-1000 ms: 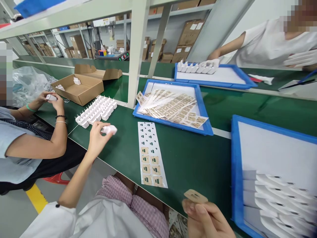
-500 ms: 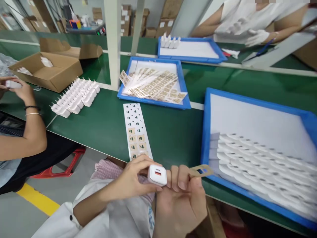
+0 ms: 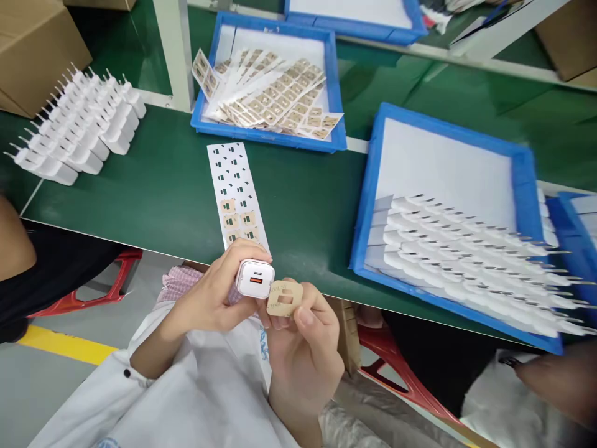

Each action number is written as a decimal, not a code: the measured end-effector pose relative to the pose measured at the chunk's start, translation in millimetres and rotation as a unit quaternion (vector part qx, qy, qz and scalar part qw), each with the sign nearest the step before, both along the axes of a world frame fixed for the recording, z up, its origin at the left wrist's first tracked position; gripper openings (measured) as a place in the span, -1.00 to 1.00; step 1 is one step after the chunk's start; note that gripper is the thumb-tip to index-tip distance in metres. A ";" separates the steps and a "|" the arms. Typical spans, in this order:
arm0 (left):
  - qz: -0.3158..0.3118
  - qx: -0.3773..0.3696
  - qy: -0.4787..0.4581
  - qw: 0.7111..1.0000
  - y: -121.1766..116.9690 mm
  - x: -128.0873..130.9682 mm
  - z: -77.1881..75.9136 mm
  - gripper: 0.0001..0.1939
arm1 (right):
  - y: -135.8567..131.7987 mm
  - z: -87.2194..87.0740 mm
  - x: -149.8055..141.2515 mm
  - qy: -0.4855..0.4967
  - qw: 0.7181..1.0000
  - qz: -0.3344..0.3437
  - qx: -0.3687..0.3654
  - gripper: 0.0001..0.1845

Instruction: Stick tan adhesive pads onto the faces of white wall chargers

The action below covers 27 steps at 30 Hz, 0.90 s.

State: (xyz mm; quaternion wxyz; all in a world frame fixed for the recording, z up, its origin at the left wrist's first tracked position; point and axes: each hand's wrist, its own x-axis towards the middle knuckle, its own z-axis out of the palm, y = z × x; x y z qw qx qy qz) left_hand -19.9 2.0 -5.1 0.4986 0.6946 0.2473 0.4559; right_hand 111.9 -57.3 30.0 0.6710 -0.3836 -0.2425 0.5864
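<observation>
My left hand (image 3: 205, 295) grips a white wall charger (image 3: 255, 286) between thumb and fingers. The charger's end face is turned up toward me, showing a narrow slot and an orange-red USB port. Close beside it, my right hand (image 3: 305, 348) pinches a tan sticker (image 3: 277, 305) with two cut-outs at its right edge. The sticker's left edge lies by the charger's lower right corner; whether they touch I cannot tell. Just beyond my left hand, a white sticker sheet (image 3: 236, 180) lies on the green table, with several tan stickers on its near part.
A blue tray (image 3: 267, 138) behind the sheet holds more sticker sheets. To the right, a larger blue tray (image 3: 368, 205) contains rows of white chargers (image 3: 448, 261). More chargers (image 3: 84, 124) stand in rows at left, near a cardboard box (image 3: 37, 56). People sit on both sides.
The sticker in my right hand has come nearer the charger and turned from a slant to face me. My view has tilted down and shifted right. My left hand keeps its hold.
</observation>
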 end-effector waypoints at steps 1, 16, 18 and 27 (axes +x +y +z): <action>-0.004 0.004 0.000 1.000 0.5 0.8 0.1 -0.56 | 0.2 -0.1 -2.0 -0.002 1.000 0.000 0.000 -0.68; 0.000 0.054 0.007 0.999 0.1 5.1 1.8 -0.53 | 2.5 -0.7 -6.4 -0.099 0.995 -0.019 -0.008 -0.67; 0.000 0.053 0.011 0.999 1.2 5.5 2.5 -0.54 | 3.6 -0.5 -6.2 -0.108 0.994 -0.020 -0.013 -0.67; 0.002 0.054 0.017 0.998 2.5 6.1 3.7 -0.57 | 7.1 0.2 -5.8 -0.141 0.989 -0.021 -0.025 -0.63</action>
